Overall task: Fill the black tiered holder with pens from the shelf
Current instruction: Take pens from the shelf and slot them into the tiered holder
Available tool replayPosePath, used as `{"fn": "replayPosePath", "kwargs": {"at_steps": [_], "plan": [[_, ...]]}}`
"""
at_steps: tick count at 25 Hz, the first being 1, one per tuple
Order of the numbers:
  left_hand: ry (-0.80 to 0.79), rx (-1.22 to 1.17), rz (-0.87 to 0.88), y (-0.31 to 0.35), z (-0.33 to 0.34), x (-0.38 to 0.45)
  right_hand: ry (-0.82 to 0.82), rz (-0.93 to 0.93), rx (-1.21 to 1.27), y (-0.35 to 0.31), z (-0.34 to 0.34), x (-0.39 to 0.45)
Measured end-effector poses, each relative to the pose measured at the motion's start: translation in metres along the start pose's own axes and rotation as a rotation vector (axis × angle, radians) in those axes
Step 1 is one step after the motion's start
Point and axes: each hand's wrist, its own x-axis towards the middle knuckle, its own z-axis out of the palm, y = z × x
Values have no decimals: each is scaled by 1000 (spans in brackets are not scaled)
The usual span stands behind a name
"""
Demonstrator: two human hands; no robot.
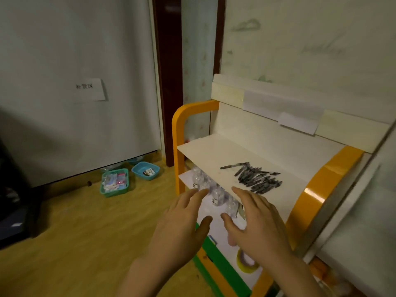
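Here, the top board of the shelf (216,155) — white, framed by rounded orange side pieces — is taken as the landmark. A loose heap of dark pens (256,176) is seen lying on that board, toward its right half, with one pen set a little apart at the heap's left end. The black tiered holder is not seen in the head view.

Both hands are held out in front of the shelf's near edge, palms down, and nothing is held by either. The left hand (182,219) is spread just left of and below the board's front edge, its fingers straight and fanned, the thumb angled inward. The right hand (255,221) is reached over the front edge, its fingers straight and slightly parted, the fingertips short of the pens and not touching them.

Below the board, clear crinkled packets (201,179) are seen on a lower tier, and a roll of yellow tape (246,262) lies lower still. Left of the shelf, on the wooden floor, a green basket (115,182) and a blue basket (146,170) are placed against the wall — a paper label (90,89) is fixed above them.
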Motion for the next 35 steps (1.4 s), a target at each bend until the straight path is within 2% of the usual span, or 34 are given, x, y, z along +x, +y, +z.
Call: {"fn": "replayPosePath", "kwargs": {"at_steps": [5,13,22,25,29,35], "plan": [[-33,-50,64,-39,24,95,65,64,-9,31,32,78],[-46,-27,169,-67,63,261,111,201,-14,96,59,209],[-342,-130,247,-111,166,374,131,488,-81,161,95,263],[-510,-100,182,-120,215,398,164,586,-127,175,102,270],[-744,79,75,-123,273,411,181,722,-214,186,112,279],[-805,182,88,-106,317,406,167,856,-236,190,121,270]]}}
